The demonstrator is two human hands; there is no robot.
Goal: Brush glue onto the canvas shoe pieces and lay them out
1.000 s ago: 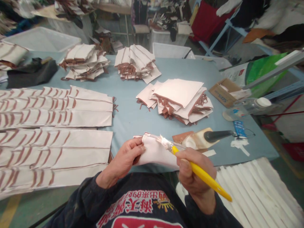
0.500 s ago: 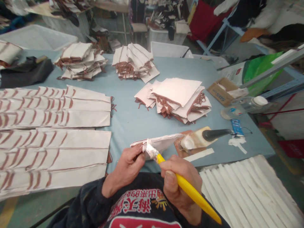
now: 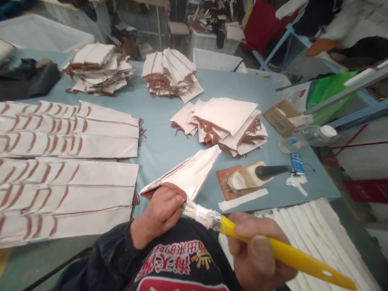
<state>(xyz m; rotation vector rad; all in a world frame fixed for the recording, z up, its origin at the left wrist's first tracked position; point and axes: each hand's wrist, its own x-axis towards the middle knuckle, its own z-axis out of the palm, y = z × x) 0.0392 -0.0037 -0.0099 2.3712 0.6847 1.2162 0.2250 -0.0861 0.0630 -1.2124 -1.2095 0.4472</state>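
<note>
Pale panel (image 3: pixel 194 169), brown-edged, tilted up over near edge of bench (image 3: pixel 163 145), between laid-out rows (image 3: pixel 109 173) and scoop-shaped container (image 3: pixel 248 171). Left hand (image 3: pixel 160 214) pinches panel's near end; right hand (image 3: pixel 260 250) grips yellow-handled brush (image 3: pixel 227 227), bristles by left fingertips, exact contact unclear. Best handling, as judged: firm pinch, fingertips clear of bristles, light even strokes, smeared brush well away from stack (image 3: pixel 227 117) toward bench's right edge.
</note>
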